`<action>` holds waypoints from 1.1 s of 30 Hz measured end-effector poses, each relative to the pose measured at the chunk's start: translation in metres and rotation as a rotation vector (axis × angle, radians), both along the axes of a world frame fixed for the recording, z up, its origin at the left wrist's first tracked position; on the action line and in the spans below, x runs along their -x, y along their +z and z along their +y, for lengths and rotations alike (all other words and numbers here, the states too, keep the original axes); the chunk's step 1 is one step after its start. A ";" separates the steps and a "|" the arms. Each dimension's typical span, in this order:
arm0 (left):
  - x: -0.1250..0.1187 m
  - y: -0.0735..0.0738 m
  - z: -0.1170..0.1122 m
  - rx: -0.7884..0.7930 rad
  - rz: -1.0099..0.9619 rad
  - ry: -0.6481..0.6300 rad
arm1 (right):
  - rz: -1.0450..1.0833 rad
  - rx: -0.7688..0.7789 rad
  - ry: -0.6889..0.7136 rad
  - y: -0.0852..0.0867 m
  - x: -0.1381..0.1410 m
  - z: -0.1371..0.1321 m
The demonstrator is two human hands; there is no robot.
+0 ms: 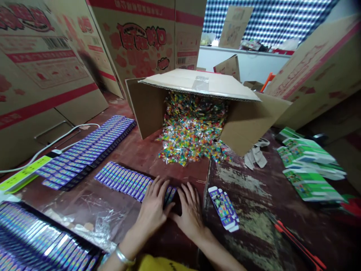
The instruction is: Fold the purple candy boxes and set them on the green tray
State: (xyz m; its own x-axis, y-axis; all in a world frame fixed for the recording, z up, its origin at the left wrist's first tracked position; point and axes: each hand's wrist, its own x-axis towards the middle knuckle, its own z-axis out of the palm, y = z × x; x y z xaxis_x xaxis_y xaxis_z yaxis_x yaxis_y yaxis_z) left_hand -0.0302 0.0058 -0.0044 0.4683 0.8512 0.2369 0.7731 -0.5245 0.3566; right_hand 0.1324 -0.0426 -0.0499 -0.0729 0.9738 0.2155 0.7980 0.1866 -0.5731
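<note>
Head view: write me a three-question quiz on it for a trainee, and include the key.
1. True or false: the bracelet is on the same arm as the right hand.
2. Fill in the colour: the left hand is at the picture-right end of a row of ____ boxes.
3. Where in the picture do the green boxes lie, relative to the open carton? A) to its left; B) to its right; C) on top of it.

Key: 1. False, it is on the left arm. 2. Purple. 3. B.
</note>
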 end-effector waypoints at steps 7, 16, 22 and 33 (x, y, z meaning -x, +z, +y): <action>-0.020 -0.002 -0.012 -0.031 -0.056 -0.041 | -0.111 0.159 -0.289 0.031 -0.088 -0.015; -0.062 -0.004 -0.040 0.209 -0.166 -0.326 | -0.311 0.335 -0.493 0.013 -0.137 -0.044; -0.064 -0.004 -0.040 0.349 -0.260 -0.276 | -0.343 0.329 -0.576 0.009 -0.137 -0.042; -0.093 -0.004 -0.035 1.061 -0.941 -0.177 | 0.038 -0.072 -0.352 0.042 -0.105 -0.054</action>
